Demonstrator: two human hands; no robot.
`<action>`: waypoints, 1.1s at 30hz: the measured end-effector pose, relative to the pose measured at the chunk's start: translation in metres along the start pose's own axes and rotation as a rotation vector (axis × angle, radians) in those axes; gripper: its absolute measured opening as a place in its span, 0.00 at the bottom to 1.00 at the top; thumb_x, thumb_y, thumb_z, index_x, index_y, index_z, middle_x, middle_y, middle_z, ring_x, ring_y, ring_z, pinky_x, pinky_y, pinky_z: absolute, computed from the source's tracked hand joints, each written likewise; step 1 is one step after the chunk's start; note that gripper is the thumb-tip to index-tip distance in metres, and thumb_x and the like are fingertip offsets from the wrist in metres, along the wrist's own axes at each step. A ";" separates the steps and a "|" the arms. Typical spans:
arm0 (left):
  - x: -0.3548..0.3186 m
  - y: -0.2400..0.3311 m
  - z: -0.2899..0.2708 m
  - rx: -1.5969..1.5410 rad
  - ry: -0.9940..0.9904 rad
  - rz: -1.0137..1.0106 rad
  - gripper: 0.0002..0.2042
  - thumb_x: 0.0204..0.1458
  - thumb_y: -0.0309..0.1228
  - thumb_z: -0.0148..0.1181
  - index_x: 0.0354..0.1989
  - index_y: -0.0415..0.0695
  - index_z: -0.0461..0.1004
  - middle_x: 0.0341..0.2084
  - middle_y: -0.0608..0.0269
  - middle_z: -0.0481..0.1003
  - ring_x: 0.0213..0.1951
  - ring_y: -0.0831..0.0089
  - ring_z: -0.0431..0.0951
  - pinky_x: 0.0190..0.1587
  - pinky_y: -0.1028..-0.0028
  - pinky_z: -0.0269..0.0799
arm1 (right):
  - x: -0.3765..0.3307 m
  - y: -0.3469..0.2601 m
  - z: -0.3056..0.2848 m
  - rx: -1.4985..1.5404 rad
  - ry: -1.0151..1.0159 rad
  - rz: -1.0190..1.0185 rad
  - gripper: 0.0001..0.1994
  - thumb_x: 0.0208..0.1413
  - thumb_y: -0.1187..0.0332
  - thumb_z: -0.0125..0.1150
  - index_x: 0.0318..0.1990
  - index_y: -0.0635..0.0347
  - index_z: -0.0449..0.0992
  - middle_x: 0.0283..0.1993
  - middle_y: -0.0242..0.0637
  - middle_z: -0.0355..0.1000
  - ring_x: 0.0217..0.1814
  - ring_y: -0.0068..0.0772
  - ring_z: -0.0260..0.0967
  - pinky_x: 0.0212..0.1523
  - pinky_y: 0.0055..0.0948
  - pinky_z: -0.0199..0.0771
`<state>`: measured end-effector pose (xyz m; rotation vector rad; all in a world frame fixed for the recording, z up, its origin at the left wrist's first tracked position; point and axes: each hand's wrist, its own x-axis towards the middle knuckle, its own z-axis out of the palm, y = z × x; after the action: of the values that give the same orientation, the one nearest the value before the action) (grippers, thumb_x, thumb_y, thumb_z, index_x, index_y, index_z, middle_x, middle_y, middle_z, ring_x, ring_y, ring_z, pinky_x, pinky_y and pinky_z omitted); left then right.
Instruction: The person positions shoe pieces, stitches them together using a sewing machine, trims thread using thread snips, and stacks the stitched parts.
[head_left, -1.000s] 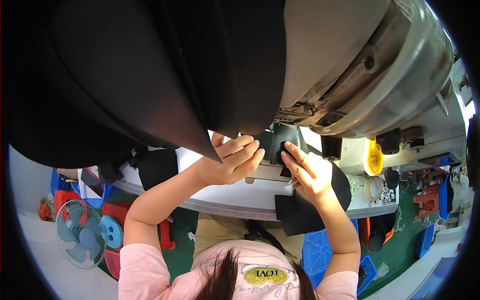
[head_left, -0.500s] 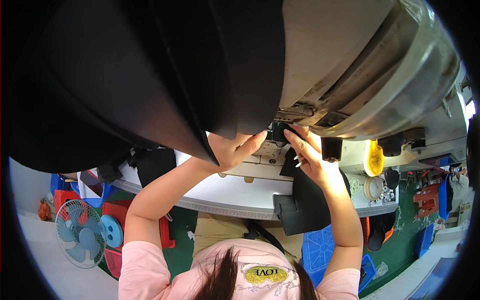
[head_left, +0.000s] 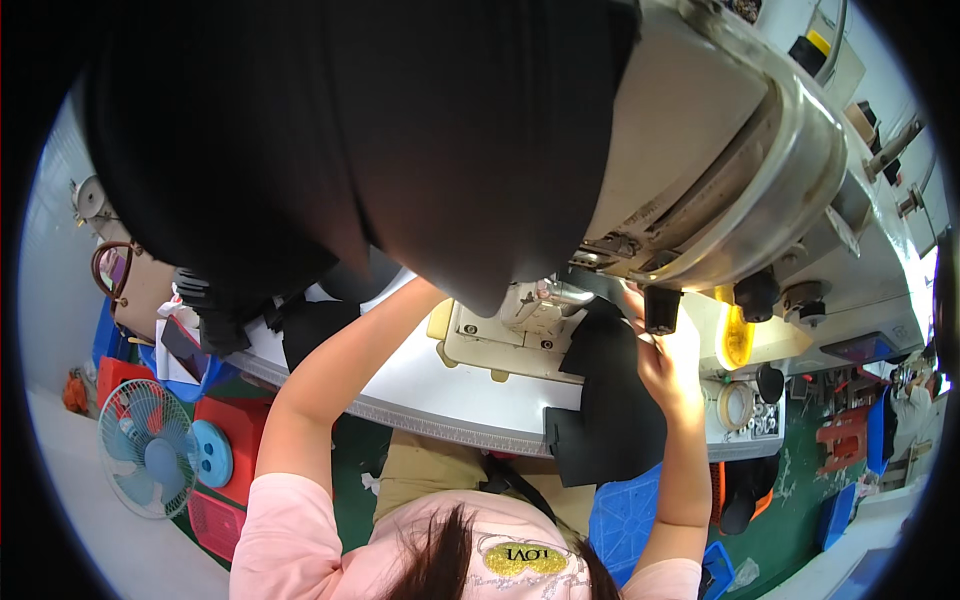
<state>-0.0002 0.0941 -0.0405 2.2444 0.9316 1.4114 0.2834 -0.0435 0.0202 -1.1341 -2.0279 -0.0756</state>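
Right hand pinches matte black fabric piece, draped limp over white tabletop edge beside cream sewing machine base. Left hand hidden behind dark cloth; grip undeterminable.

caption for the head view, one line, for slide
Person at a sewing machine, right hand on black fabric by the needle area; left hand hidden.

Sewing machine fills the upper frame, a large mass of black fabric draped before it. Right hand raised just under the machine head, against a black fabric piece hanging over the edge of the white table; grip cannot be made out. Left forearm reaches up behind the black mass, hand hidden; fan stands on the floor at lower left.
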 end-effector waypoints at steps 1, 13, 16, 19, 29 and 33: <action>0.005 -0.002 0.000 -0.003 -0.004 -0.017 0.11 0.52 0.17 0.55 0.44 0.37 0.75 0.38 0.55 0.77 0.38 0.64 0.77 0.43 0.72 0.72 | -0.005 0.001 -0.002 0.046 0.099 -0.033 0.11 0.51 0.85 0.55 0.41 0.62 0.74 0.37 0.43 0.75 0.36 0.37 0.74 0.37 0.28 0.72; 0.073 0.024 -0.065 -0.098 -0.024 -0.265 0.11 0.54 0.22 0.56 0.45 0.35 0.75 0.39 0.55 0.78 0.38 0.66 0.79 0.46 0.72 0.73 | -0.064 0.044 0.033 -0.008 -0.227 0.352 0.09 0.45 0.72 0.67 0.36 0.63 0.78 0.36 0.41 0.71 0.38 0.48 0.73 0.39 0.38 0.74; 0.113 0.049 -0.147 -0.138 0.076 -0.305 0.11 0.55 0.23 0.56 0.46 0.35 0.75 0.39 0.55 0.78 0.38 0.66 0.79 0.46 0.72 0.74 | -0.071 0.045 0.048 -0.080 -0.251 0.367 0.13 0.45 0.75 0.68 0.40 0.63 0.76 0.37 0.41 0.70 0.38 0.49 0.73 0.39 0.39 0.74; 0.155 0.091 -0.242 -0.189 0.198 -0.280 0.11 0.56 0.24 0.56 0.46 0.34 0.75 0.39 0.55 0.79 0.38 0.67 0.79 0.47 0.72 0.74 | -0.075 0.046 0.053 -0.088 -0.169 0.339 0.11 0.45 0.75 0.67 0.37 0.63 0.75 0.37 0.41 0.69 0.36 0.48 0.73 0.37 0.40 0.74; 0.210 0.306 -0.374 -0.332 0.131 -0.019 0.13 0.58 0.28 0.57 0.47 0.33 0.74 0.40 0.55 0.80 0.38 0.68 0.81 0.50 0.73 0.75 | -0.086 0.053 0.065 -0.069 -0.028 0.200 0.09 0.41 0.79 0.66 0.31 0.63 0.73 0.33 0.41 0.68 0.32 0.47 0.72 0.32 0.40 0.72; 0.201 0.351 -0.328 -0.196 0.018 -0.039 0.12 0.58 0.27 0.57 0.46 0.32 0.75 0.39 0.54 0.80 0.37 0.70 0.81 0.45 0.73 0.77 | -0.086 0.052 0.062 -0.094 -0.032 0.226 0.09 0.39 0.80 0.66 0.30 0.63 0.73 0.33 0.41 0.68 0.32 0.47 0.72 0.32 0.40 0.72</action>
<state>-0.1083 -0.0472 0.4488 2.0622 0.8004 1.4415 0.3087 -0.0471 -0.0948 -1.4249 -1.9269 -0.0385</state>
